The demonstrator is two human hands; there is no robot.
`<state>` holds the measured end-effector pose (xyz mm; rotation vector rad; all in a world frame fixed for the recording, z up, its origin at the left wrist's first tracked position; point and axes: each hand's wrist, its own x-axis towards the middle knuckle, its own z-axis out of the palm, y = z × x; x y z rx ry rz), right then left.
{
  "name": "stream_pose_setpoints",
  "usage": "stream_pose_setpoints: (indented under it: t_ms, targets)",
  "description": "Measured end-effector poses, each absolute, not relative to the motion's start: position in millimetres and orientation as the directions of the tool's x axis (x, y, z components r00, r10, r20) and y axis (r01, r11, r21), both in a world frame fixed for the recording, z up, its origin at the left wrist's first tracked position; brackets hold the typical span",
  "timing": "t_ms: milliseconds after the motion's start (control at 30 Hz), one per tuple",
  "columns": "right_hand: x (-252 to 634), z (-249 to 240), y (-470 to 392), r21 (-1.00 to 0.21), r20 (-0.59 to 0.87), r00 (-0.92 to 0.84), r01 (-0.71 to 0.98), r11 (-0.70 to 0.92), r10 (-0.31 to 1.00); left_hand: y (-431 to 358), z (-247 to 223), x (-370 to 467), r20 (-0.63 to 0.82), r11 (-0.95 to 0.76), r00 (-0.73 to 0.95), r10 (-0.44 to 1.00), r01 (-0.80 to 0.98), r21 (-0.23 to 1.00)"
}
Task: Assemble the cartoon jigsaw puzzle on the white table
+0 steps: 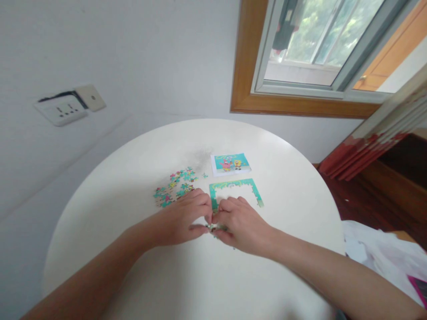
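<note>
On a round white table, my left hand (188, 218) and my right hand (238, 224) meet near the middle, their fingertips closed on small puzzle pieces (211, 227) between them. Just beyond my right hand lies a partly joined puzzle border (233, 182), teal and green, its top and sides visible; my fingers cover its lower left part. Farther back is a reference picture (231, 163) with a pink figure and a yellow figure. Loose puzzle pieces (176, 182) are spread in a heap behind my left hand, which hides some of them.
The round table (140, 160) stands against a white wall with a socket (62, 109). A wood-framed window (300, 104) is at the upper right, beside a red and cream curtain (370, 138). White plastic bags (376, 253) lie beyond the table's right edge.
</note>
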<state>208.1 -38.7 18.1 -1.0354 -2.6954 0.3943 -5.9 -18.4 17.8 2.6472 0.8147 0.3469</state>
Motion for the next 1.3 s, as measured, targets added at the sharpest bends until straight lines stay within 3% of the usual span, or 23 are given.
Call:
stream_pose_setpoints:
  t_ms: [400,667,1300]
  targets:
    - [201,11,-39,-0.455,0.096,-0.685,0.616,0.644,0.723,-18,25,-14,0.138,-0.77,0.801,0.582,0.489,0.41]
    - [203,14,-39,-0.39,0.104,-0.672,0.65,0.652,0.733,-20,24,-11,0.13,-0.772,0.807,0.576,0.485,0.41]
    - [205,4,-30,-0.521,0.212,-0.72,0.489,0.7,0.661,-21,27,-12,0.109,-0.761,0.807,0.581,0.491,0.423]
